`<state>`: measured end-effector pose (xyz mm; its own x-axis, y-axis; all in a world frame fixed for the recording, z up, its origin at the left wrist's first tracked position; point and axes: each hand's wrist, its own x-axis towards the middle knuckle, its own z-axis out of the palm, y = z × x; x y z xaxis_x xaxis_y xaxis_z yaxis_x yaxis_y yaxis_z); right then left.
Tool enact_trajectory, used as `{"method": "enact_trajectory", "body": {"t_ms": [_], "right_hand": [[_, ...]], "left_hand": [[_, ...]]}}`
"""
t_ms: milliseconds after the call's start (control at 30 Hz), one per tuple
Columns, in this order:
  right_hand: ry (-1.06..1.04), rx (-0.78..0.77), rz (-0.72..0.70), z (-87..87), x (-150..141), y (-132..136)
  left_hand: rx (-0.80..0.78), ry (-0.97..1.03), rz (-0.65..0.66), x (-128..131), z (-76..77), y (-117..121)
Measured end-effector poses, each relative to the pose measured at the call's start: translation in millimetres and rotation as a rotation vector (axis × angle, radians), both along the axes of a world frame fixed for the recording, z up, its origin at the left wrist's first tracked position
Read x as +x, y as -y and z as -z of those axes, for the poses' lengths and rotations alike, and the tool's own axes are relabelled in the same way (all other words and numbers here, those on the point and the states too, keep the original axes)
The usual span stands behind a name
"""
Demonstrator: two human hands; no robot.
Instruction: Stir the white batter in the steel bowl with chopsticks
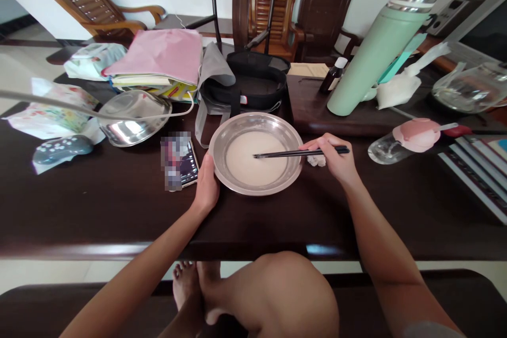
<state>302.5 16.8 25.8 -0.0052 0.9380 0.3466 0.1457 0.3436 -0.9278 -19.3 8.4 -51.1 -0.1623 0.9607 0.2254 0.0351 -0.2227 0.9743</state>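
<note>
A wide stainless steel bowl (216,169) stands on the dark table, with a pale, milky liquid (253,169) in it. My left hand (206,185) grips the bowl's left side, its thumb along the outer wall and its other fingers mostly hidden. In my right hand (335,157) is a pair of black chopsticks (285,153), held nearly level across the bowl's right rim. Their tips reach the liquid near the middle. Beneath the right hand lies a crumpled white tissue (316,160). A lit phone (188,163), partly blurred out, rests just left of my left hand.
Behind the bowl sits an open black bag (253,87). To the left are another steel bowl (134,116), a game controller (62,152) and a pink folder (158,55) on books. A green thermos (376,58), a pink-lidded bottle (407,140) and notebooks (475,169) stand right.
</note>
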Motion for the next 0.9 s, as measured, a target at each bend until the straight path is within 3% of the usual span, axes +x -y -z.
{"method": "enact_trajectory", "body": {"t_ms": [233, 433, 600, 700, 900], "right_hand": [[0.037, -0.017, -0.078, -0.2, -3.3, 1.7], [-0.044, 0.002, 0.019, 0.5, 1.2, -0.6], [0.005, -0.018, -0.062, 1.1, -0.6, 0.8], [0.054, -0.012, -0.042, 0.1, -1.8, 1.3], [-0.049, 0.0, -0.032, 2.3, -0.1, -0.2]], "left_hand": [[0.02, -0.016, -0.001, 1.2, -0.2, -0.4], [0.012, -0.032, -0.006, -0.4, 0.4, -0.2], [0.011, -0.007, -0.007, -0.8, 2.1, -0.5], [0.011, -0.016, -0.007, -0.4, 2.3, -0.6], [-0.002, -0.01, -0.009, -0.6, -0.2, 0.2]]}}
